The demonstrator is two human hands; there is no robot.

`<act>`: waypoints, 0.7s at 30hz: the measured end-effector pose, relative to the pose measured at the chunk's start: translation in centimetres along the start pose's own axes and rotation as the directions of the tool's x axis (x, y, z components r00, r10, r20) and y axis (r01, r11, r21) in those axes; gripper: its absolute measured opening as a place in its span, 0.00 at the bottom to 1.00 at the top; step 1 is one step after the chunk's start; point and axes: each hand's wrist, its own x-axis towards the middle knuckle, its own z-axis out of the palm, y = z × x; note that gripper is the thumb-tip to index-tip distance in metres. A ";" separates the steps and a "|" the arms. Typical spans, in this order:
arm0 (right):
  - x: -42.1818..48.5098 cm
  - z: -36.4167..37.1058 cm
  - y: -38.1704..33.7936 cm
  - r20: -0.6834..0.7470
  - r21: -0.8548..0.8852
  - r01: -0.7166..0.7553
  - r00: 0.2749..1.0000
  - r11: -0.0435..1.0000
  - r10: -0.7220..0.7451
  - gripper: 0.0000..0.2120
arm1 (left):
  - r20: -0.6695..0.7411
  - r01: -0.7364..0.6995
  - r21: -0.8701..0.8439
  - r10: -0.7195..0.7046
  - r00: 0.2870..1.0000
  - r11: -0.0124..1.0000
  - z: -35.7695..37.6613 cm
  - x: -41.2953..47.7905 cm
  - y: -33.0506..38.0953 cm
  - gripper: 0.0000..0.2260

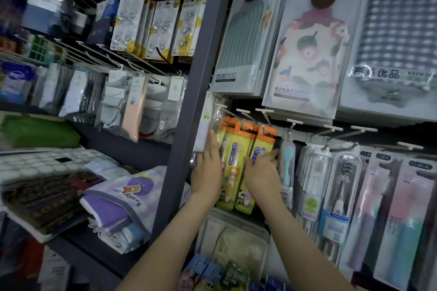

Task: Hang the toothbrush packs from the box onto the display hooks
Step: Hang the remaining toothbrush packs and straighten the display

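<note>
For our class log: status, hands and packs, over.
Left hand flat on left pack. Right hand grips right pack. Both on hooks. Blue-brush pack close alongside.

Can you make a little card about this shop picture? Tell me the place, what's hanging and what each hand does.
place: shop display with hooks
hanging: yellow toothbrush packs with orange tops, on the hooks
left: left hand lies flat against the leftmost packs
right: right hand curls its fingers round the rightmost pack's edge
neighbour: blue toothbrush pack just right of them
side shelf: purple strawberry cloth
</note>
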 end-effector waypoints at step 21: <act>-1.3 4.1 0.4 -0.096 -0.209 0.482 0.856 0.851 -0.509 0.36 | -0.019 -0.110 -0.148 0.108 0.994 0.983 1.6 -0.1 -1.5 0.39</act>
